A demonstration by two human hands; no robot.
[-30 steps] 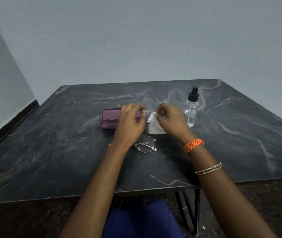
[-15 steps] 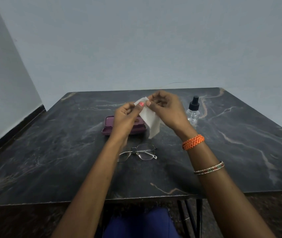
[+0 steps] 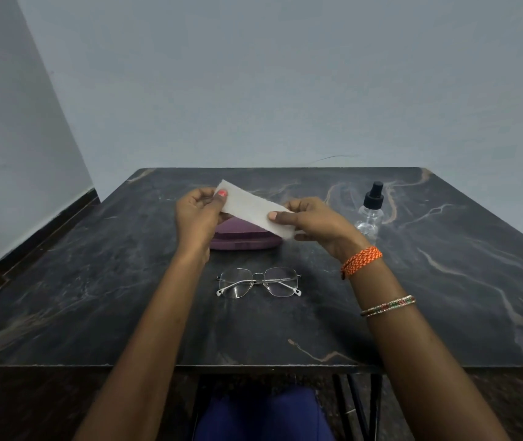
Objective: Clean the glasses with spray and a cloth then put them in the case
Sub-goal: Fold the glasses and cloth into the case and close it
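A white cloth is stretched into a strip in the air between both hands. My left hand pinches its upper left end and my right hand pinches its lower right end. Beneath the cloth lies the purple glasses case, closed and partly hidden by my hands. Thin metal-framed glasses rest folded on the dark marble table, nearer to me than the case. A clear spray bottle with a black pump top stands upright to the right of my right hand.
The table's near edge runs across the lower frame, with black metal legs below it. A grey wall rises right behind the far edge. A dark skirting board lines the wall at the left.
Both hands lifted the cloth from the table beside the case and pulled it out from a crumpled bunch into a long strip. The glasses, case and bottle stayed put.
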